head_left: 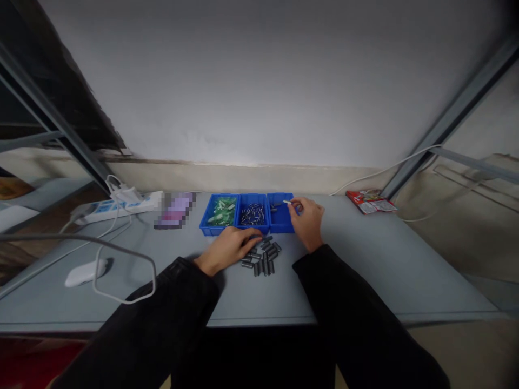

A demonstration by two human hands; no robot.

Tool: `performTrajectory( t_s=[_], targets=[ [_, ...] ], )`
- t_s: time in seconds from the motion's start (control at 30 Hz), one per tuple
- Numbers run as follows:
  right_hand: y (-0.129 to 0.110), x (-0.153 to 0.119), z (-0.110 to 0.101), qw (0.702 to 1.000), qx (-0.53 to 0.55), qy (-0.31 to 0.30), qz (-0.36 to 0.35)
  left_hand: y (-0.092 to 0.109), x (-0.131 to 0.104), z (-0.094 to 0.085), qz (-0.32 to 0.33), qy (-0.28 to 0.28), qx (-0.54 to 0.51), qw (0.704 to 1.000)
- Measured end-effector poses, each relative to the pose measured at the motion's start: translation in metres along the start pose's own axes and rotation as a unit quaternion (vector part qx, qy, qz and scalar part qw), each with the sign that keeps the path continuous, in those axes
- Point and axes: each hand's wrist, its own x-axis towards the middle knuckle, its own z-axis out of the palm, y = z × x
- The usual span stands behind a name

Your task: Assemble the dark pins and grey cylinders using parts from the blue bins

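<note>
My left hand point(229, 247) reaches over the table, thumb and fingertips closed on the end of a dark grey cylinder point(267, 238). Just below it lies a loose pile of similar dark cylinders point(265, 266), some side by side. Above the right-hand blue tray point(281, 220), my right hand point(308, 220) pinches a small pale cylindrical piece point(287, 202) between thumb and forefinger. A few dark cylinders lie at that tray's left side. The middle blue tray point(268, 216) holds many small shiny metal pins point(253, 214). Green and clear small pieces point(223, 210) fill the left blue tray point(204, 220).
A white power strip point(152, 201) with plugs and cables stands at the left, near a blurred purple phone-like object point(176, 209). A white mouse point(86, 273) and a looped cable point(154, 275) lie nearer. A red packet point(371, 201) sits back right. A wall closes the rear.
</note>
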Motion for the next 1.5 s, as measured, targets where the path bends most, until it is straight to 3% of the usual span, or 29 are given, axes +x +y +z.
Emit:
performTrajectory(
  t_s=[0.2,0.47,1.13,1.3,1.5],
  targets=[
    [-0.002,0.001,0.001,1.0,0.022,-0.019,0.005,0.001,0.008,0.009,-0.003,-0.037,0.057,0.998],
    [-0.009,0.0,-0.001,0.998,0.055,-0.038,-0.016,0.009,0.015,0.02,-0.086,-0.035,0.133,0.987],
    [-0.009,-0.001,-0.002,0.995,0.073,-0.058,-0.024,0.008,0.019,0.018,-0.122,-0.081,0.075,0.986],
    [-0.013,-0.001,-0.006,0.994,0.087,-0.056,-0.026,0.009,0.017,0.018,-0.111,-0.058,0.075,0.989],
    [-0.026,-0.005,-0.015,0.987,0.103,-0.072,-0.096,0.014,0.014,0.013,-0.071,0.009,0.035,0.997]
  ],
)
